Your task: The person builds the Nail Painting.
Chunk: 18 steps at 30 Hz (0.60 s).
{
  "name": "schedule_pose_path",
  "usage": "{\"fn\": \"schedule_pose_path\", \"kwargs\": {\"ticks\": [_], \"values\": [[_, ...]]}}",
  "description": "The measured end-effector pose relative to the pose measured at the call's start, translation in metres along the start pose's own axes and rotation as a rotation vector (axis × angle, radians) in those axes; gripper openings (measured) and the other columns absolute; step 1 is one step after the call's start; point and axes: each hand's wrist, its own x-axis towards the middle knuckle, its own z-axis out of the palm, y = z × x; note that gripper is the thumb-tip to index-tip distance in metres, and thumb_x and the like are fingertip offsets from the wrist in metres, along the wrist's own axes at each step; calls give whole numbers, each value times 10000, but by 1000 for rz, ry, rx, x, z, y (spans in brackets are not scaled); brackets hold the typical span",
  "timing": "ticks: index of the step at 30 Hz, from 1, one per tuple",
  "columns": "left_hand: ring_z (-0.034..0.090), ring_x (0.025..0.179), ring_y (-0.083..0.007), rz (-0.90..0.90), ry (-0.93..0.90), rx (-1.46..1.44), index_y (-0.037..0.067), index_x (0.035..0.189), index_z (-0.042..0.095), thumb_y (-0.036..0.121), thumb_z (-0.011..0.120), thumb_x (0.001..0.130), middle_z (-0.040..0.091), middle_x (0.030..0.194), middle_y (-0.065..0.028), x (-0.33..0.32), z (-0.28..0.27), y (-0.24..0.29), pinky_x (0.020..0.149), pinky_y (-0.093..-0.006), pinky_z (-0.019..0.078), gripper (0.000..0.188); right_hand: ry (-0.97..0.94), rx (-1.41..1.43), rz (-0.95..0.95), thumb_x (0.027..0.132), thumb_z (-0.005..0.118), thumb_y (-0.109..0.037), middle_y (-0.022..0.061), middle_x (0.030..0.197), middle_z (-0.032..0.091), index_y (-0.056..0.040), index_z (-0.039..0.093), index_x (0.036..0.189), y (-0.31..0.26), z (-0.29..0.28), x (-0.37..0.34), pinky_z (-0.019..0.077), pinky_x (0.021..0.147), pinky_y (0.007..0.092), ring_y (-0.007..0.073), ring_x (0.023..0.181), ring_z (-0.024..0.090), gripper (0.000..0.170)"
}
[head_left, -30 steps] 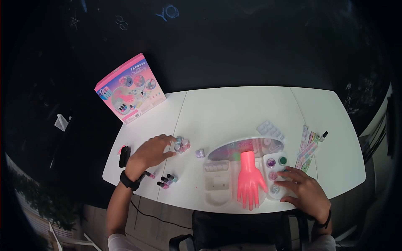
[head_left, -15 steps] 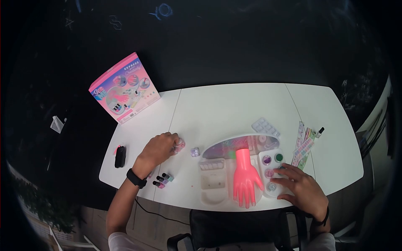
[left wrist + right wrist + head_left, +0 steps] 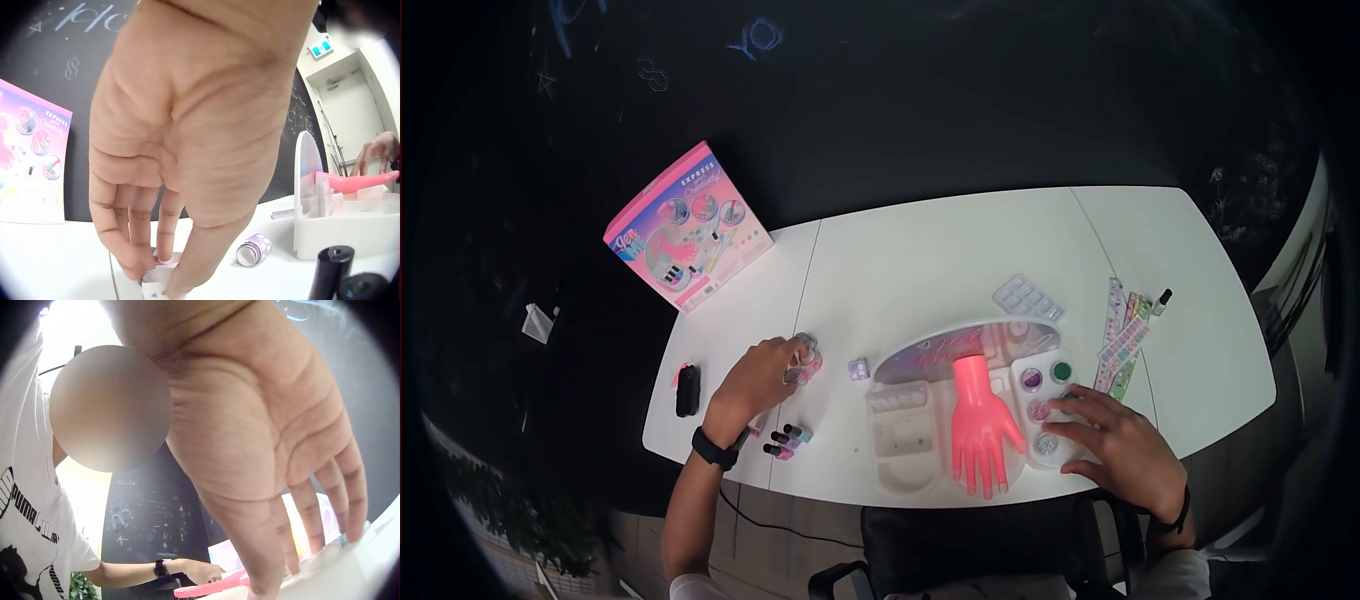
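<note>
In the head view my left hand [image 3: 752, 385] is at the cluster of small rolls [image 3: 808, 362] left of centre. The left wrist view shows thumb and fingers of the left hand [image 3: 187, 137] pinching a small whitish roll [image 3: 152, 290]. Another patterned roll [image 3: 859, 369] lies apart to its right. My right hand [image 3: 1128, 452], fingers spread, rests at the right edge of the white holder with purple [image 3: 1032, 379], green [image 3: 1061, 371], pink [image 3: 1038, 410] and silvery pots [image 3: 1047, 443]. A pink model hand [image 3: 985, 430] lies left of the pots.
Nail polish bottles [image 3: 784, 441] stand near my left wrist, a black case [image 3: 688, 390] further left. A pink box [image 3: 690, 235] stands at the back left. Behind the curved panel lies a clear tray [image 3: 1028, 297]; sticker strips [image 3: 1122, 345] and a bottle [image 3: 1163, 301] lie right.
My left hand has moved onto the small rolls, its fingers closing round one. The right hand stays by the pots. The head view has shifted slightly.
</note>
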Motion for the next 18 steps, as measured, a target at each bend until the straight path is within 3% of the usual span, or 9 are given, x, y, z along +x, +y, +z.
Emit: {"fn": "schedule_pose_path", "kwargs": {"ticks": [7,9,12,15,18], "values": [[813,1115,-429,-96,28,86,58,1238,680,6,879,884,818,1192,-178,-19,-22,22,960,-521,650,410,-1,-9,-15,869,986,-237,72,1650,694,-165,800,1467,1,1,-1,560,1299,501,375,1603,598,631],[821,1038,-358,-37,122,56,58,1219,722,-18,866,898,804,1139,-145,-26,-26,29,942,-468,650,360,4,-12,-19,872,985,-240,76,1652,692,-164,796,1473,2,2,-1,553,1307,502,377,1606,594,634],[832,993,-402,76,71,42,62,1222,759,-11,864,912,780,1254,-172,-36,-43,47,931,-498,663,335,-15,-20,-24,881,982,-248,81,1659,685,-160,786,1487,2,1,-1,543,1316,503,379,1615,584,643],[833,926,-390,153,59,-29,71,1223,805,-14,856,929,767,1289,-174,-45,-57,74,909,-482,670,311,-24,-38,-30,888,979,-257,79,1665,680,-157,783,1485,1,1,-1,542,1318,504,380,1622,576,635],[830,983,-375,153,79,-72,72,1254,815,-22,846,948,746,1319,-175,-58,-71,106,913,-471,673,322,-3,-66,-40,878,989,-280,80,1656,683,-148,782,1477,0,3,-3,549,1301,501,382,1615,581,647]]}}
